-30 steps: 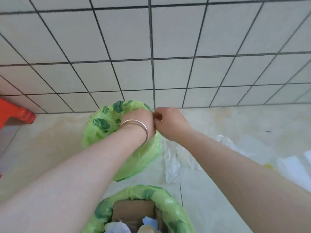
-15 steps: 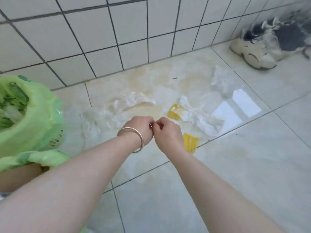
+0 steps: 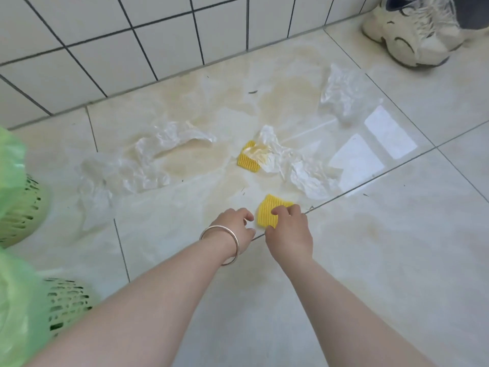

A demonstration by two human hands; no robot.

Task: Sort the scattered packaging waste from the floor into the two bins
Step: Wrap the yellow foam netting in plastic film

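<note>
Over on the left edge the two bins [image 3: 23,207] sit side by side, green baskets with leafy green liners draped over the rims, close enough that whatever gets picked up only needs a short swing over. Next along, a run of crumpled clear film [image 3: 124,173] lies flat on the tile near the wall, not touched. Then you get to the hands, both down low near a grout line. The left hand [image 3: 234,223], bangle [image 3: 221,245] on the wrist, has its fingers loosely curled and nothing in them as far as I can see, just hovering next to the action, probably ready to help. The right hand [image 3: 288,229] is the one working: fingertips and thumb pinching the near foam piece [image 3: 267,209], the yellow ribbed one, which looks like it's barely off the floor, if at all. A second foam piece [image 3: 247,160] sits further back, half tucked under a white wrapper [image 3: 304,173], so it makes sense to take the free one first. More clear film [image 3: 344,94] beyond that, and a shoe [image 3: 412,30] in the far right corner.
</note>
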